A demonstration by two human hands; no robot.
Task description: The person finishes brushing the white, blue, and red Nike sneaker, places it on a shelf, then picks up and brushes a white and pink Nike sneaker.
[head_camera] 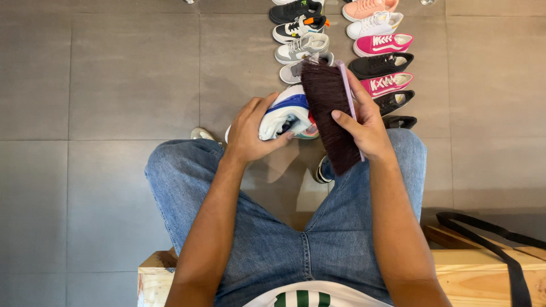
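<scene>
Grey floor tiles (114, 85) fill everything left of the sneaker. Left hand (250, 133) closed around the sneaker (287, 111), a white one with a blue band, fingers wrapped over its side, holding it up above the knees. Blue jeans (273, 244) below the sneaker; person seated on a pale wooden bench (153, 278). Just right of the sneaker, touching it, a brush (329, 113) with long dark bristles and a pale lilac back. Right hand (367, 128) gripping the brush, thumb across the bristle side, fingers curled behind the back. Beyond the sneaker, two rows of shoes (341, 51) on the floor: grey and black ones nearer its line, pink, white and black ones further right. Black strap (500, 241) lies on the bench, well right of the sneaker. Judged step: brushing the sneaker's side, bristles set against it. Next stroke would call for a firm left grip and turning the sneaker to offer an unbrushed face.
</scene>
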